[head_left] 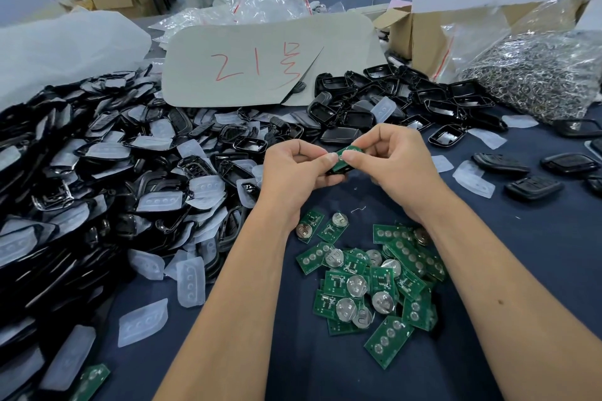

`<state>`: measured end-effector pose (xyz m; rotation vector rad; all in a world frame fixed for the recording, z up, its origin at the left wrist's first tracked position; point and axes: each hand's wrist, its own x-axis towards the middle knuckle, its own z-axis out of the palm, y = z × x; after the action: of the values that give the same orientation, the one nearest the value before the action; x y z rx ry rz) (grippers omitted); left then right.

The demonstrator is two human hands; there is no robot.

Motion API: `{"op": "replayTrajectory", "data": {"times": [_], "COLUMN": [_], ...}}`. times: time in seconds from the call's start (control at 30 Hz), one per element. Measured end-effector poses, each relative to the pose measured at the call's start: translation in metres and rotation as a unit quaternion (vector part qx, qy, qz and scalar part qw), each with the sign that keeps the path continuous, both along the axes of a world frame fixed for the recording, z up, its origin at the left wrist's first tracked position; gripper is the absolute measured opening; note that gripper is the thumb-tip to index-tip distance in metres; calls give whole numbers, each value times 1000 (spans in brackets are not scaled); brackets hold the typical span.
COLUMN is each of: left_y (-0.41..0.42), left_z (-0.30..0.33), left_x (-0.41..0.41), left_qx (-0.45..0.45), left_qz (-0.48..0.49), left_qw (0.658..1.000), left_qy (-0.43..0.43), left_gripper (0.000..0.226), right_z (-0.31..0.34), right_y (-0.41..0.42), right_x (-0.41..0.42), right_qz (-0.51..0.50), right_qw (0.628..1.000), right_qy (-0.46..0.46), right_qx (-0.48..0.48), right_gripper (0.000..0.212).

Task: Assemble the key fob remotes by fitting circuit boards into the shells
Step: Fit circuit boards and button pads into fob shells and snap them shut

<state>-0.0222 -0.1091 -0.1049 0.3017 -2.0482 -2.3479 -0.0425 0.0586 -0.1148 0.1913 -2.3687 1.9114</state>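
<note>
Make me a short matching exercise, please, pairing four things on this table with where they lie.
Things:
1. loose boards
2. shell heap
3. ring bag
4. held board

Places:
A. far right
B. between both hands' fingers
C. near, between the forearms
D. left side

Pairs: 1-C, 2-D, 3-A, 4-B

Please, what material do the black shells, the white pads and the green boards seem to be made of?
Black shells: probably hard plastic, glossy, with sharp light reflections.
White pads: likely soft silicone rubber, translucent and matte, with molded button bumps.
Green boards: seemingly rigid coated circuit board with silvery metal contacts; some carry round metal battery clips.
</note>
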Motion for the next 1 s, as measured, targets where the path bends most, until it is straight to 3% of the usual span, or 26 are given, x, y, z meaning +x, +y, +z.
{"op": "replayTrajectory", "data": {"times": [0.57,0.73,1.0], "left_y": [0,-1,-2], "left_z": [1,2,1], "left_x": [1,0,-2], "left_qx": [-5,4,23], "left_qz": [2,-6,-27], "left_qw": [1000,1000,999], "left_qy": [0,-4,-12], "left_gripper": [21,24,21], "right_z": [3,2,-3], "right_y": [-8,-3,1], "right_x": [6,3,1], "right_qz": [-64,-85,-12], "right_qw": [990,991,1000], "right_qy": [62,51,15], "right_qx": [108,91,25], "right_gripper": [27,36,16]}}
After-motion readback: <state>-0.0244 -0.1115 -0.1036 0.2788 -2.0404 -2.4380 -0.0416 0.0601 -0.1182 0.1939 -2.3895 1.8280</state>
